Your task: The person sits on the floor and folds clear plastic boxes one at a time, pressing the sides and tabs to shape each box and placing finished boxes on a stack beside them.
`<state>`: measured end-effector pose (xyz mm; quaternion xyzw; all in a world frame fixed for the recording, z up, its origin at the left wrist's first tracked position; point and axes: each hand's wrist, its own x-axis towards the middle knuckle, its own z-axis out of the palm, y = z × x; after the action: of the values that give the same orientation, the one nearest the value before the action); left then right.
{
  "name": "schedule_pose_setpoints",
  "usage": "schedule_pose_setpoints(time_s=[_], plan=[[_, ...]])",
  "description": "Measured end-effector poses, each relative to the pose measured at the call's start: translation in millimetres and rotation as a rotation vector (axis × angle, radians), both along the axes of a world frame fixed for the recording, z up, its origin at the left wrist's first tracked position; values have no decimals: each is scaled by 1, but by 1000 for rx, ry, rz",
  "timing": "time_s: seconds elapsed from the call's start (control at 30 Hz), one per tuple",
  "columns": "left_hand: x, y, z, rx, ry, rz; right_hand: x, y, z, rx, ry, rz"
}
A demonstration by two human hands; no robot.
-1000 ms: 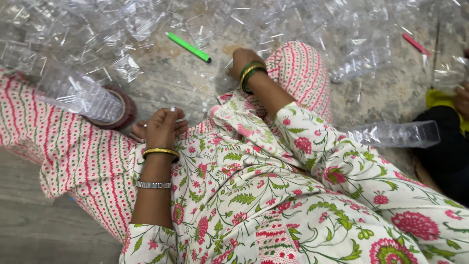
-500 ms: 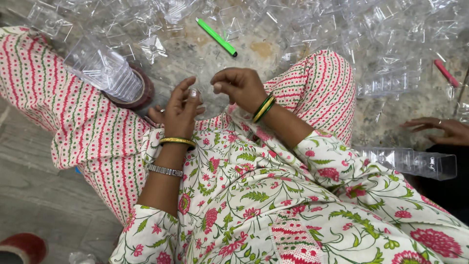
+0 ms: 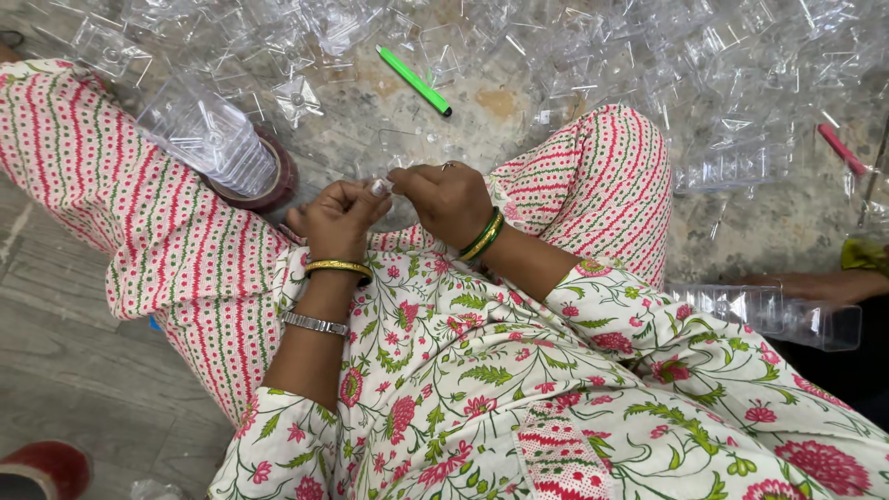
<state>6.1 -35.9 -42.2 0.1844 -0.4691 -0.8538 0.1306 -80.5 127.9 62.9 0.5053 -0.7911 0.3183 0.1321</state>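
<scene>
Your left hand and right hand are up together over your lap, fingertips meeting just above the knee gap, both curled in tight — thumbs and forefingers pinched on a small clear plastic piece that barely shows between them. It's so transparent you can hardly tell its outline, so I can't say exactly which edge you've got. Judging by the heap of clear plastic parts spread across the floor ahead of you, this stuff looks light, thin and stiff — likely to crack or crease if squeezed hard, and slick under the fingers. Best bet is a pinch at the rims or corners, where the moulding seems firmest, not the flat faces. A stack of nested clear pieces leans by your left knee on a dark red ring, near enough to reach. The green pen lies on the floor beyond your hands, well apart from them. At the far right, another person's hand rests on a second clear stack.
</scene>
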Motion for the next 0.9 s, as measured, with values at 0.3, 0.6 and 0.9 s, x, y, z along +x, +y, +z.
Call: schedule_pose_setpoints(time_s=[0.3,0.6,0.9], plan=[[-5,-8,36,252,-191,-26,3,0,6,-9,53,193],[-7,-9,16,313,-355,53,-15,-4,-10,-69,-88,192],[-5,-9,8,573,-435,82,-44,-64,-62,232,64,198]])
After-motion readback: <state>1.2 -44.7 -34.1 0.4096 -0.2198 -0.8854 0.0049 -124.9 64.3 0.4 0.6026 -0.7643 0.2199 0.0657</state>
